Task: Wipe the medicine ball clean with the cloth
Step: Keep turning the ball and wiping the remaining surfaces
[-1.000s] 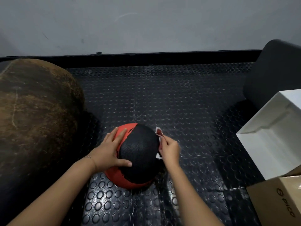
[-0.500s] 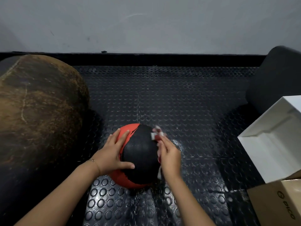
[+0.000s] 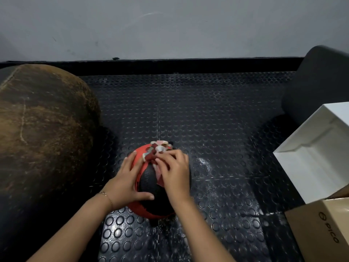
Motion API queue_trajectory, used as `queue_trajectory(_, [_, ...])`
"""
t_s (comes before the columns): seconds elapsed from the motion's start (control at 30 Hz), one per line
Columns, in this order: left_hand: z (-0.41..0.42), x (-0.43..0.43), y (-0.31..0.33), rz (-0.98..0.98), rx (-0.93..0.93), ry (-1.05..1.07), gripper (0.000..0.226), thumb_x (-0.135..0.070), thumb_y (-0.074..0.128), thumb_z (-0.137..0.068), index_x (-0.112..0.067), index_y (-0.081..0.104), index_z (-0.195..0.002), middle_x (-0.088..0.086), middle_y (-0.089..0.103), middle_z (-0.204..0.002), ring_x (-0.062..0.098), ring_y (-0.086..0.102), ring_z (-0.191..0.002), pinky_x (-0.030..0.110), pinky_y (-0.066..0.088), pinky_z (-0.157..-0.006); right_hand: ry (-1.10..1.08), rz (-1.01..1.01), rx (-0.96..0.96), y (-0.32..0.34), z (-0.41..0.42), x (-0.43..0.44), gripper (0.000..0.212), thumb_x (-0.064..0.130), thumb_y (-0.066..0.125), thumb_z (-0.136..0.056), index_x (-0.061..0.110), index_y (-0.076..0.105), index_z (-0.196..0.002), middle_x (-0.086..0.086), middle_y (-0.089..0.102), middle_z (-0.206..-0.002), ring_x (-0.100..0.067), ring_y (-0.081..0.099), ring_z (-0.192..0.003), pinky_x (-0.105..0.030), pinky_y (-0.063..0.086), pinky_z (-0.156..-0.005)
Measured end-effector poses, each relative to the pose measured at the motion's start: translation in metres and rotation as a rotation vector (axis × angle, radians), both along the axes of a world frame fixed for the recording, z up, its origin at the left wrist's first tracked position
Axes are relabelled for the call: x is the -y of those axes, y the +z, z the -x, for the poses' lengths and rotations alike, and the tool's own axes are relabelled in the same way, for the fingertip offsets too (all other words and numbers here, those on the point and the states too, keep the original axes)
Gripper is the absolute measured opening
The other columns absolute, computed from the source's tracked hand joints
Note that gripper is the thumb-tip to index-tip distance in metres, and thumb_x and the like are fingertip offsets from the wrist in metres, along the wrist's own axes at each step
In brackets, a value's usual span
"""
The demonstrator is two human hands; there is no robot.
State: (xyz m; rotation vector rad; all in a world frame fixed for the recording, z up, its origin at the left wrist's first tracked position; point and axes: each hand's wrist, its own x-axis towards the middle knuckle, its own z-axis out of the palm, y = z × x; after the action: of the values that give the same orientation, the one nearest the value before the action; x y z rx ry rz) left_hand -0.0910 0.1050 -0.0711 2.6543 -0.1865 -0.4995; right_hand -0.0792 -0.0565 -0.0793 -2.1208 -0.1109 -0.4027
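The red and black medicine ball (image 3: 149, 190) rests on the studded black rubber floor, low in the middle of the view. My left hand (image 3: 124, 183) lies spread against its left side, thumb across the black panel. On top of the ball, my right hand (image 3: 174, 172) presses a small red and white cloth (image 3: 155, 151). The cloth bunches out past my fingertips at the ball's far upper edge. My hands hide most of the ball's top and right side.
A big worn brown ball (image 3: 37, 140) fills the left. A dark rounded object (image 3: 321, 84) stands at the right, with an open white box (image 3: 317, 156) and a brown cardboard box (image 3: 324, 229) in front of it. A grey wall (image 3: 170, 27) closes the back.
My right hand with the cloth has moved from the ball's right side up onto its top. My left hand has stayed on the left side.
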Motion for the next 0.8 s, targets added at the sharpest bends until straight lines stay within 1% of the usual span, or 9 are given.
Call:
queue_trajectory(0.1, [0.003,0.008,0.004,-0.024,0.012,-0.055,0.123,-0.066,0.075,-0.053,-0.052,-0.019,-0.13,-0.01,-0.023,-0.155,0.018,-0.013,-0.146,0.044,0.028,-0.115,-0.188,-0.115,0.029,-0.017,0.013,0.015,0.016,0.014,0.065,-0.083,0.016,0.071,-0.097,0.008,0.053,-0.094,-0.009,0.043,-0.097,-0.005,0.03,-0.089])
queue_trajectory(0.2, [0.002,0.011,0.008,-0.039,0.005,-0.081,0.119,-0.058,0.077,-0.058,-0.056,-0.02,-0.127,-0.013,-0.025,-0.154,0.016,-0.016,-0.145,0.046,0.031,-0.112,-0.344,-0.385,-0.156,-0.034,0.024,0.038,0.015,0.007,0.06,-0.086,0.008,0.07,-0.097,0.012,0.048,-0.09,-0.018,0.053,-0.093,-0.003,0.038,-0.08])
queue_trajectory(0.3, [-0.001,0.008,0.006,-0.036,-0.008,-0.06,0.123,-0.065,0.076,-0.053,-0.052,-0.019,-0.129,-0.009,-0.022,-0.155,0.021,-0.015,-0.145,0.045,0.026,-0.115,-0.345,-0.412,-0.34,-0.041,0.018,0.053,0.015,0.009,0.056,-0.089,0.009,0.068,-0.099,0.009,0.049,-0.09,-0.01,0.056,-0.081,-0.009,0.046,-0.072])
queue_trajectory(0.4, [-0.006,0.007,0.006,-0.019,-0.019,-0.021,0.133,-0.095,0.05,-0.024,-0.052,-0.02,-0.129,-0.006,-0.022,-0.155,0.026,-0.013,-0.146,0.046,0.019,-0.117,-0.386,-0.427,-0.365,-0.025,0.007,0.053,0.016,0.01,0.058,-0.088,0.009,0.069,-0.1,0.001,0.054,-0.095,0.0,0.052,-0.078,-0.027,0.051,-0.084])
queue_trajectory(0.47, [-0.006,0.008,0.005,-0.004,-0.03,0.002,0.132,-0.097,0.045,-0.023,-0.052,-0.02,-0.128,-0.005,-0.022,-0.155,0.026,-0.013,-0.145,0.047,0.019,-0.117,-0.27,-0.413,-0.249,-0.004,-0.003,0.037,0.017,0.011,0.061,-0.086,0.012,0.07,-0.1,0.001,0.056,-0.095,-0.008,0.054,-0.086,-0.02,0.046,-0.087])
queue_trajectory(0.53, [-0.006,0.009,0.005,-0.015,-0.038,0.01,0.13,-0.083,0.065,-0.038,-0.049,-0.022,-0.129,-0.002,-0.021,-0.156,0.026,-0.013,-0.146,0.046,0.017,-0.118,-0.09,-0.262,-0.155,0.01,-0.01,0.016,0.017,0.014,0.063,-0.085,0.011,0.071,-0.1,0.0,0.056,-0.097,-0.011,0.048,-0.097,-0.014,0.037,-0.088])
queue_trajectory(0.63, [-0.007,0.009,0.003,0.004,-0.048,0.023,0.132,-0.074,0.07,-0.042,-0.045,-0.025,-0.128,-0.002,-0.02,-0.156,0.025,-0.01,-0.146,0.044,0.016,-0.119,-0.017,-0.053,-0.058,0.009,-0.006,0.004,0.018,0.016,0.061,-0.086,0.012,0.07,-0.101,0.002,0.054,-0.099,-0.004,0.035,-0.097,-0.004,0.025,-0.088])
queue_trajectory(0.73, [-0.006,0.005,0.005,0.043,-0.033,0.025,0.129,-0.089,0.059,-0.032,-0.053,-0.016,-0.131,-0.004,-0.018,-0.156,0.024,-0.007,-0.147,0.044,0.017,-0.119,-0.213,-0.278,-0.115,-0.018,0.006,0.027,0.018,0.009,0.06,-0.087,0.009,0.069,-0.101,0.001,0.051,-0.098,-0.004,0.044,-0.092,0.001,0.031,-0.084])
queue_trajectory(0.8, [-0.005,0.002,0.004,0.05,-0.029,0.027,0.131,-0.099,0.043,-0.021,-0.055,-0.016,-0.129,-0.005,-0.018,-0.156,0.023,-0.007,-0.147,0.046,0.018,-0.118,-0.346,-0.435,-0.321,-0.047,0.015,0.048,0.018,0.006,0.055,-0.089,0.005,0.068,-0.103,-0.004,0.053,-0.098,-0.013,0.054,-0.087,-0.004,0.041,-0.072])
